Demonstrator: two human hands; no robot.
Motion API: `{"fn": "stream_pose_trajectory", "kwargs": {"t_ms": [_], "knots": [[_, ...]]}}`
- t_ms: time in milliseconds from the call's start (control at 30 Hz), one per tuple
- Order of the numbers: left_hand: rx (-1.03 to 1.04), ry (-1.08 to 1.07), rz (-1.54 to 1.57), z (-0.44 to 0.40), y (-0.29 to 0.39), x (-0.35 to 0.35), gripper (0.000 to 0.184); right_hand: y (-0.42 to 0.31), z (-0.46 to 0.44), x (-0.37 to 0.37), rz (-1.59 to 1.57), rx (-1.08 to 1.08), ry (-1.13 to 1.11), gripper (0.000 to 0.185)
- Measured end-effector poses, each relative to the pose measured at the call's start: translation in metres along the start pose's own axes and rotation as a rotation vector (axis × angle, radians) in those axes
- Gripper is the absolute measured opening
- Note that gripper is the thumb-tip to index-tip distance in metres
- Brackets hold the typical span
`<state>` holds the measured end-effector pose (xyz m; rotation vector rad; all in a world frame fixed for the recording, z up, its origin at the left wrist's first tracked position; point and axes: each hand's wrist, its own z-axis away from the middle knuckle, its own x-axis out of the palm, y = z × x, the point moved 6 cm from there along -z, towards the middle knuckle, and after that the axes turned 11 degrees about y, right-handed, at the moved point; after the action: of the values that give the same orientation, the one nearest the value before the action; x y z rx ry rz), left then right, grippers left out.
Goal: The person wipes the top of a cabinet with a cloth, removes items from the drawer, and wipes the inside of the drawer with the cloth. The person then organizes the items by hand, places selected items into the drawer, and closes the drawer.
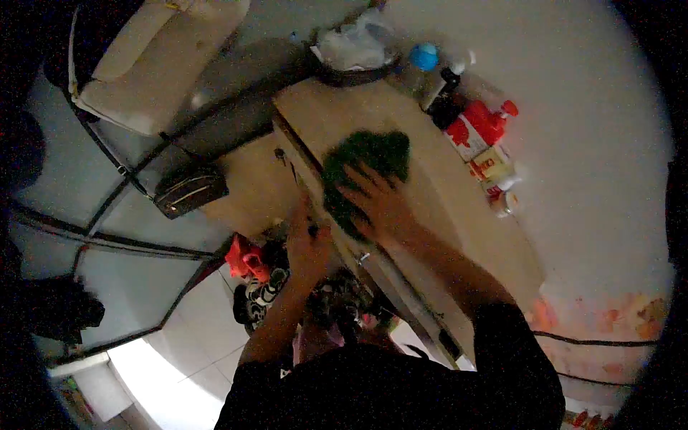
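A green cloth point(390, 152) lies bunched on the wooden table point(469, 215), under the right hand point(383, 208), fingers spread flat and not clenched. The left hand point(309, 244) is by the table's near edge; its grasp, in this dimness, I cannot tell. Bottles point(491, 123) stand along the far side.

- Room dim overall; muted, brownish cast over the wooden top point(448, 186).
- Strongest light low on the left: a white, blown-out patch on the tiled floor point(208, 322), detail lost in the glare.
- Pale wall point(573, 107) evenly grey, with a soft shadow beside the red bottle point(489, 123).
- Black clothing point(373, 387) reads nearly as a flat silhouette; folds hard to make out.
- Green cloth point(369, 154) dark, weave unclear.
- Coloured speckle throughout — heaviest in the blacks.
- Softness everywhere; label print on the small containers point(493, 165) unreadable.
- Wide-lens bulge: frame bars point(136, 247) bow at left, corners fall to black — a rounded vignette.
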<state>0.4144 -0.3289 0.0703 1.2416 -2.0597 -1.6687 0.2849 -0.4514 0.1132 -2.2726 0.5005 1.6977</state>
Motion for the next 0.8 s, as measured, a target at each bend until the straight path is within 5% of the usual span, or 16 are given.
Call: {"fn": "stream_pose_trajectory", "kwargs": {"t_ms": [100, 167, 200, 433, 600, 733, 800], "knots": [[-0.118, -0.018, 0.026, 0.016, 0.001, 0.009, 0.066, -0.007, 0.114, -0.032, -0.036, 0.107, -0.135, 0.084], [0.046, -0.004, -0.017, 0.036, 0.006, 0.024, 0.064, -0.014, 0.147, -0.048, -0.014, 0.223, -0.182, 0.087], [0.100, -0.001, -0.033, 0.046, 0.002, 0.032, 0.063, -0.014, 0.144, -0.046, -0.024, 0.228, -0.185, 0.087], [-0.415, -0.188, -0.016, 0.059, -0.025, 0.057, 0.062, 0.012, -0.003, 0.020, 0.011, 0.079, 0.203, 0.067], [-0.644, -0.218, 0.029, 0.053, -0.009, 0.044, 0.060, 0.015, -0.011, 0.026, -0.020, 0.062, 0.203, 0.054], [-0.319, -0.102, 0.054, 0.084, -0.084, 0.053, 0.054, 0.022, 0.078, -0.025, -0.059, 0.193, -0.003, 0.047], [-0.286, -0.094, 0.087, 0.108, -0.093, 0.050, 0.052, 0.036, 0.137, -0.044, -0.129, 0.211, 0.105, 0.046]]}}
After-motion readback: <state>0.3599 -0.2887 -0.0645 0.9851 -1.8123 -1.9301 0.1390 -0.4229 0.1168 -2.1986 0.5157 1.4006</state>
